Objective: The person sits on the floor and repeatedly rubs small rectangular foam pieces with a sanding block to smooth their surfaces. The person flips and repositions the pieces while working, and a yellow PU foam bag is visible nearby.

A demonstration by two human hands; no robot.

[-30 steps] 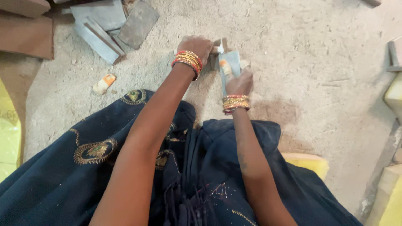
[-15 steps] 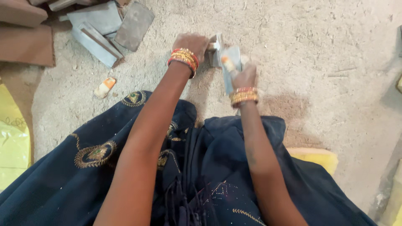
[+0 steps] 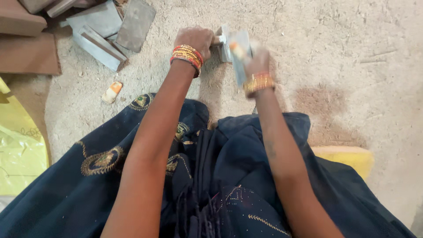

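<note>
My left hand (image 3: pixel 197 38), with red and gold bangles at the wrist, is closed on the left end of a small grey metal piece (image 3: pixel 224 44) that rests on the sandy ground. My right hand (image 3: pixel 257 61), with gold bangles, grips a flat grey tool (image 3: pixel 239 55) with an orange and white bit on it, held against the right side of that piece. The tool is blurred by motion. Both arms reach forward over my dark blue embroidered dress (image 3: pixel 229 176).
Several grey stone slabs (image 3: pixel 110 31) and brown blocks (image 3: pixel 26 48) lie at the upper left. A small orange and white object (image 3: pixel 111 92) lies on the sand. A yellow sheet (image 3: pixel 20 145) is at the left, a yellow block (image 3: pixel 348 156) at the right.
The right hand and its tool have shifted slightly along the metal piece and now look blurred. The view has drifted a little; the left hand keeps its hold.
</note>
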